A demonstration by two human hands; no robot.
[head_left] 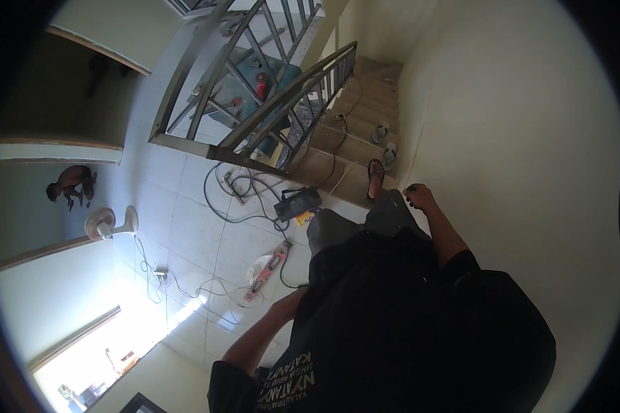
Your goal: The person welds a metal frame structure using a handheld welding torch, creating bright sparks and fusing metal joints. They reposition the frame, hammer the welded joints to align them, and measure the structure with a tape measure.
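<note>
My right hand (420,196) is beside my thigh and near the wall, its fingers curled, with whatever they may hold too small to make out. My left arm reaches down to my side, where my left hand (293,300) is partly hidden by my dark clothing, its fingers unseen. My sandalled foot (375,179) is at the top of the tiled staircase (331,165), where two grey slippers (386,148) lie on lower steps. Left of my legs sit a black boxy machine (296,205) with coiled cables and a red spirit level (267,270) on the floor.
A metal railing (251,162) borders the stairs, with a red cylinder (262,87) behind it. A white standing fan (102,224) and a power strip (160,274) are on the left floor. Another person (72,182) crouches in a doorway. A wall (503,138) runs along my right.
</note>
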